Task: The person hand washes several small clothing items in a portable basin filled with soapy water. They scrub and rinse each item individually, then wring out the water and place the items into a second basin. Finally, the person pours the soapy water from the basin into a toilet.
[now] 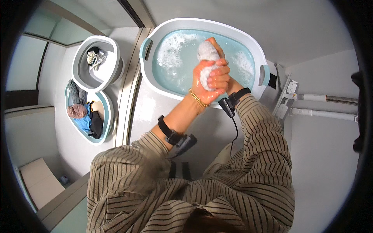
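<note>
A wet, foamy white cloth (207, 50) is bunched between my two hands above the soapy water. My left hand (198, 76), with a gold chain bracelet at the wrist, has its fingers curled tightly around the cloth's lower part. Behind it, my right hand (217, 47) presses along the far side of the cloth and is partly hidden by my left hand. Below them, a white and pale-blue oval plastic tub (166, 89) holds the water, with suds (172, 52) floating at both sides.
A white and grey basin (106, 72) at left contains several small garments (95, 59). Beside it, another tub (108, 116) holds coloured clothes (84, 122). A raised door track (128, 96) runs between these and the water tub. Long-handled mops (311, 97) lean at right. A cable (236, 131) hangs from my right wrist strap.
</note>
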`<state>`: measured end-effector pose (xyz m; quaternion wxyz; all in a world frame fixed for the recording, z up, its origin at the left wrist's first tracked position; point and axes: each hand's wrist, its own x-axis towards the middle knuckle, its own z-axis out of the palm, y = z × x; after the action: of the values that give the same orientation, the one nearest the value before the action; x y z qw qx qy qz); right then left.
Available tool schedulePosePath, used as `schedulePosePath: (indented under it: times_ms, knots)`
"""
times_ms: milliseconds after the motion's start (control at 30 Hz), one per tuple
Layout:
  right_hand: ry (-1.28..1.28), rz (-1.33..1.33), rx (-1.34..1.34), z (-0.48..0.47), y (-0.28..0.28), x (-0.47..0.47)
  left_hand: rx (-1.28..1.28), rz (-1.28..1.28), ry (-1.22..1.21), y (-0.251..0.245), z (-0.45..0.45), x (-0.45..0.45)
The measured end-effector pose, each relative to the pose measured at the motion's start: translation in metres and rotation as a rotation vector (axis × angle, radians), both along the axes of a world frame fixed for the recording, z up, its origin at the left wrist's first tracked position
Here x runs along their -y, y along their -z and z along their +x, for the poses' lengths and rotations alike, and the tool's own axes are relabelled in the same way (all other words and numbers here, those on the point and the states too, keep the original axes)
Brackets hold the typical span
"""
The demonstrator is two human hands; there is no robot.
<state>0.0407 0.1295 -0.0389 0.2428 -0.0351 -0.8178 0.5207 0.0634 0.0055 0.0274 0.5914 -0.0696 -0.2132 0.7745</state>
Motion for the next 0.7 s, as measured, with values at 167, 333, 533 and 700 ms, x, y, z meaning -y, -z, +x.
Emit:
schedulePosePath:
  times_ms: [167,333,533,700]
  knots:
    - [0.103,0.07,0.05,-0.028,0.001,-0.036,-0.59,-0.423,0.228,-0.018,-0.052,0.027]
    - [0.05,-0.463,0.579,-0.02,0.008,-0.058,-0.971,-0.626,0.104,-0.029,-0.071,0.041]
    - [-0.039,-1.233,0.623,0.007,0.01,-0.055,-1.051,-0.879,0.162,-0.004,-0.064,0.037]
    - [-0.205,-1.618,0.417,0.013,0.001,-0.057,-1.139,-1.025,0.257,0.016,-0.054,0.036]
